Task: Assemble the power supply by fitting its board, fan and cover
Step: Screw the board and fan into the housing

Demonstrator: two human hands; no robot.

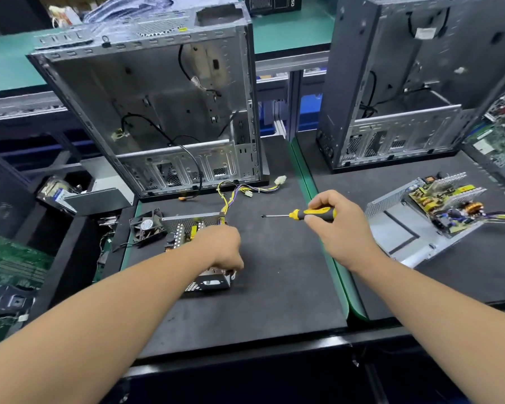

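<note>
An open power supply case (208,284) lies on the black mat (274,287) left of centre, with its board (184,230) inside and a yellow and purple wire bundle (233,193) trailing toward the back. A black fan (147,230) leans at its left end, outside the case. My left hand (223,247) rests over the case, its fingers curled at the near right edge; what they hold is hidden. My right hand (337,221) grips a yellow and black screwdriver (299,214), held level above the mat with its tip pointing left.
Two empty computer cases (158,112) (405,83) stand upright at the back. A second opened power supply (405,225) with its board (446,204) lies on the right mat. Circuit boards (9,272) lie at the far left, and more at the far right.
</note>
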